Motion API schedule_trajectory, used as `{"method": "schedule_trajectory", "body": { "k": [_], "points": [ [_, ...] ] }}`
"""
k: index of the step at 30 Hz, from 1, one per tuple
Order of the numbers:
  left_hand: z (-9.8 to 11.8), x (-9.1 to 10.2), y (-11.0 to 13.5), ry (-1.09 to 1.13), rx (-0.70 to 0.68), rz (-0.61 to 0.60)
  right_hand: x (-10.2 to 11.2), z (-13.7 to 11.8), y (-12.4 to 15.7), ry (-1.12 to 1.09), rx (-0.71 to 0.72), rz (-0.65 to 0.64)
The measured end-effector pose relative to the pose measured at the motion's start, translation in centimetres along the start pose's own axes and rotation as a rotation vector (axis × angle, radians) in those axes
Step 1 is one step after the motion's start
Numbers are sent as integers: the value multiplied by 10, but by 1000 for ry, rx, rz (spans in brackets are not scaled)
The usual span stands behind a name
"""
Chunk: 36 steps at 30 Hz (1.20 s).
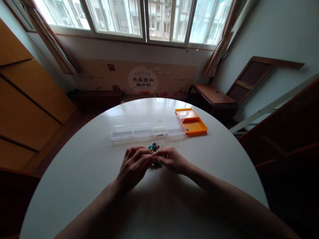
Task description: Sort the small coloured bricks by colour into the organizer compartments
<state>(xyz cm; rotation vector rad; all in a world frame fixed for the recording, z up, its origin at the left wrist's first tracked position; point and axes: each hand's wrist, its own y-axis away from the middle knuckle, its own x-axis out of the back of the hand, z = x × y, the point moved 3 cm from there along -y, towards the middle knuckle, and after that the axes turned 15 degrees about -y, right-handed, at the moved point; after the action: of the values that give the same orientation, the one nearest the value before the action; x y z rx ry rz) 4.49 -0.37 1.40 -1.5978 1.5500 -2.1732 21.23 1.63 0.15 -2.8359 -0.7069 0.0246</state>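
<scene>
head view: two hands meet over a scatter of coloured bits

head view, looking down: your left hand (133, 164) and right hand (170, 160) rest on a round white table (82, 166), fingertips drawn in toward each other at the middle. between and just beyond them lies a small heap of coloured pieces (154, 147), blue, green and yellow among them, too small to tell apart. your fingers curl inward over the near edge of the heap; whether either hand actually pinches a piece cannot be told, as the knuckles hide the fingertips. beyond the heap, near it but apart, a clear plastic organiser box (147, 126) sits open with two rows of compartments, and a tiny dark speck shows in one of the front ones. touching its right end is an orange tray (194, 125) with a small blue bit on its floor. your forearms run up from the bottom edge of the frame.
</scene>
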Motion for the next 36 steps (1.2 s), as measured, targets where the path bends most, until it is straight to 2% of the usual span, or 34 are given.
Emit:
{"method": "schedule_trajectory", "body": {
  "k": [6,11,20,31,34,36],
  "points": [
    [0,1,0,-20,1,18,1,5,0,-47,-9,13],
    [-2,0,0,-20,7,12,2,6,1,-20,-33,58],
    [-3,0,0,-39,-2,11,1,7,2,34,7,74],
    [-4,-1,2,-59,22,-1,1,0,5,258,184,157],
    [-5,-1,2,-67,34,-14,12,1,3,325,209,235],
    [-6,-1,2,-78,39,-27,30,2,1,365,219,361]
  ]
}}
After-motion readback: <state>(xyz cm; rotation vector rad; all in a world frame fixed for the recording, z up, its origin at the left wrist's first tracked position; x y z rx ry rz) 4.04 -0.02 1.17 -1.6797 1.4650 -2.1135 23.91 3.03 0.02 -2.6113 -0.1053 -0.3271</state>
